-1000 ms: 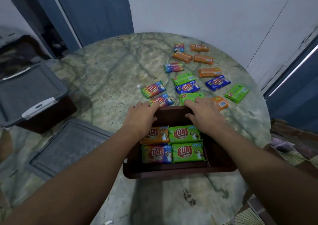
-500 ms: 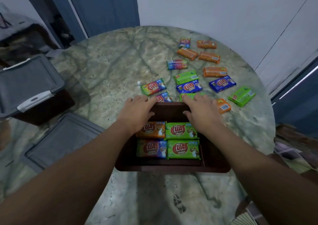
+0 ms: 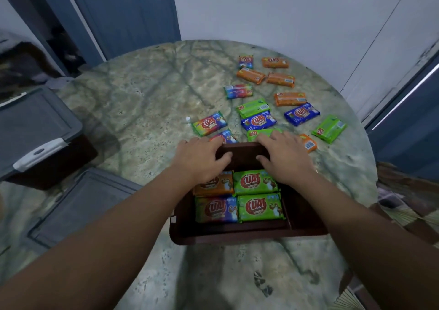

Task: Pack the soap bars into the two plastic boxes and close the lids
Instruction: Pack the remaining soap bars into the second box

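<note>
Head: hands (image 3: 244,160) gripping box (image 3: 240,236) rim

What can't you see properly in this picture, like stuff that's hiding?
- Head view: the orange soap bar in the brown box is partly covered by the left hand.
- A multicoloured bar and a green bar behind the box are partly hidden by its far wall and the fingers.
- The closed grey-lidded box is cut off by the left edge; its contents are hidden.
- Small print on the far bars is unreadable.
</note>
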